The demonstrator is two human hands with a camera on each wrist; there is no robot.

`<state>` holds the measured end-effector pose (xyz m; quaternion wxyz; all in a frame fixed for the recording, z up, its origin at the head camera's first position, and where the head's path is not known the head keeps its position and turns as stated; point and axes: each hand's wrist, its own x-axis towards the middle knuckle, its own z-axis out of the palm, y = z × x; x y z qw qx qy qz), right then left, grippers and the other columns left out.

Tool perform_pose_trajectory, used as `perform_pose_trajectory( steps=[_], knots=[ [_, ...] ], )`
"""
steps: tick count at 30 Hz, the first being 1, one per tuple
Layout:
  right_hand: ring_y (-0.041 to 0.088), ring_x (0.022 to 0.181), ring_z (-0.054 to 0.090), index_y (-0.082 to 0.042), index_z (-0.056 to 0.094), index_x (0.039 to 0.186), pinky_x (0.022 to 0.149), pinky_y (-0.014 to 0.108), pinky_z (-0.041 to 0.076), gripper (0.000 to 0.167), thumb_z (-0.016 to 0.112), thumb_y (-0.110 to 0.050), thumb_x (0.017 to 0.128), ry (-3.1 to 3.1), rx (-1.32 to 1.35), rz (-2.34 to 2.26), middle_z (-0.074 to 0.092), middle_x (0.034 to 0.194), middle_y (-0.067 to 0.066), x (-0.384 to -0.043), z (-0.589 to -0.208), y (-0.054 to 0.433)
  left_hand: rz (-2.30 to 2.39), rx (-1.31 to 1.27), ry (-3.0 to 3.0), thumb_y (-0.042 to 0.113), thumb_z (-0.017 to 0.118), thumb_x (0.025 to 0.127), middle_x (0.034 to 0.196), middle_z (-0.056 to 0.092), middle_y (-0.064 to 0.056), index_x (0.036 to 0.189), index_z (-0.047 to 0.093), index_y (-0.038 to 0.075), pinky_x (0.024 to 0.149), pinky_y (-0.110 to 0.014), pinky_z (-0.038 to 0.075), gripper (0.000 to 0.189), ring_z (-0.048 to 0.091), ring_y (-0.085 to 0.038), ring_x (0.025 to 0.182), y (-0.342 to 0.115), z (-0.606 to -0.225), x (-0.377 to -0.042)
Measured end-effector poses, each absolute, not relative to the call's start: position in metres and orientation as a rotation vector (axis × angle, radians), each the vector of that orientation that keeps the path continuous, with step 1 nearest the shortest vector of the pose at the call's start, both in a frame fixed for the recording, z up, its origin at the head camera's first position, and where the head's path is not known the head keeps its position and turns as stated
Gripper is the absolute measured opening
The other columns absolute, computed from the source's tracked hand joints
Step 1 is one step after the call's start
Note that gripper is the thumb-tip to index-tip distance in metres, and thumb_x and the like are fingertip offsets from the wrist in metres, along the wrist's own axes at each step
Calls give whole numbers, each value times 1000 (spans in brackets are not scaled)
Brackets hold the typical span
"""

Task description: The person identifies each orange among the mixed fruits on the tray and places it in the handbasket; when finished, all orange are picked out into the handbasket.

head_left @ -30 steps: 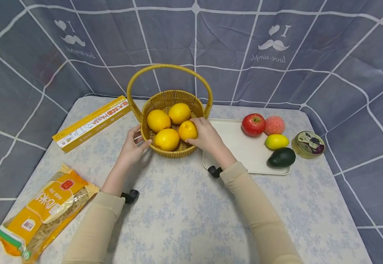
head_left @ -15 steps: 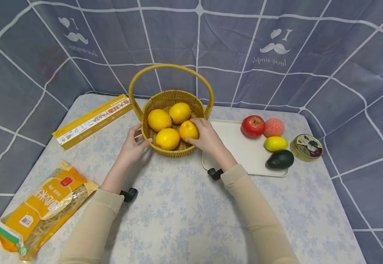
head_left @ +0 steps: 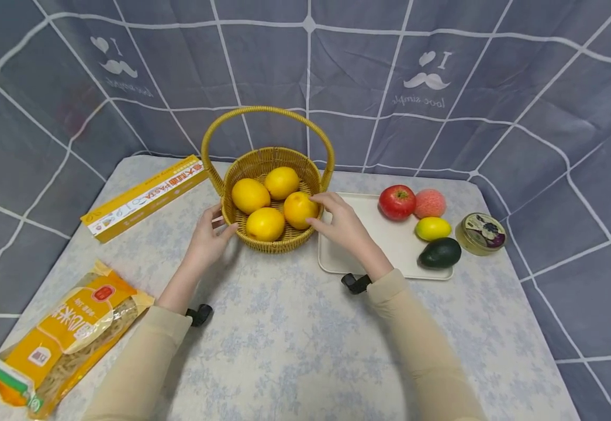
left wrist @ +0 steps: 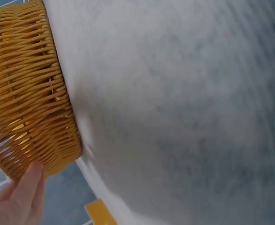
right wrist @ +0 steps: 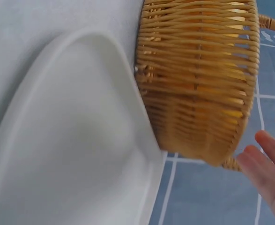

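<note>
A woven yellow basket (head_left: 273, 248) with a tall arched handle stands at the back of the table, with several yellow lemons inside. My left hand (head_left: 206, 241) rests against the basket's left side, thumb near the rim and fingers outside it. In the left wrist view, the thumb touches the wicker wall (left wrist: 29, 93). Over the right rim my right hand (head_left: 344, 227) has fingers and thumb spread beside the rightmost lemon (head_left: 299, 210), holding nothing. The right wrist view shows the right hand's fingers (right wrist: 261, 171) next to the basket's rim.
Right of the basket lies a white tray (head_left: 384, 257) bearing a red pomegranate-like fruit (head_left: 397, 202), a pink ball-like fruit (head_left: 430, 203), a lime-yellow fruit (head_left: 432, 228) and an avocado (head_left: 440, 253). Beyond is a round tin (head_left: 481, 233). At left are a pasta box (head_left: 144, 197) and a noodle bag (head_left: 68, 339).
My right hand has let go of the rightmost lemon, which now sits in the basket, and has drawn slightly right with fingers spread. The left hand stays at the basket.
</note>
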<state>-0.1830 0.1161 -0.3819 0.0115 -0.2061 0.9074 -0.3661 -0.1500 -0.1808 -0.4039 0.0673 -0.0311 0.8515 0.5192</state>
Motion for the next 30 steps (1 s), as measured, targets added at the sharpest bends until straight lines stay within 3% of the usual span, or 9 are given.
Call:
perform_pose_trajectory(
  steps=[8,19,26,30],
  knots=[
    [35,121,57,-7,59,134,104,48,49,44,67,-25,94,2882,-586,-1138,56,138,12,-174,-377,151,1409,31,2861,21,54,102,149,28,-29,154,23,-2,113,-54,38,64,33,-43,138,-182,-382,-145],
    [35,133,47,-8,52,141,112,55,40,53,65,-33,96,3020,-403,-995,51,143,15,-165,-358,194,1090,453,3143,30,53,103,152,31,-27,151,30,-5,118,-59,22,64,24,-44,142,-154,-360,-155],
    [44,145,23,-1,46,143,118,64,23,62,67,-33,94,3112,-344,-930,34,153,23,-161,-361,206,617,720,3279,43,62,96,152,31,-30,149,32,-6,120,-58,23,78,21,-46,145,-141,-356,-167],
    [47,147,14,2,43,144,116,71,14,70,70,-35,91,3188,-333,-838,29,156,25,-160,-369,207,467,810,3302,64,48,94,153,30,-30,151,29,-6,121,-60,20,92,21,-46,146,-135,-360,-170]
  ],
)
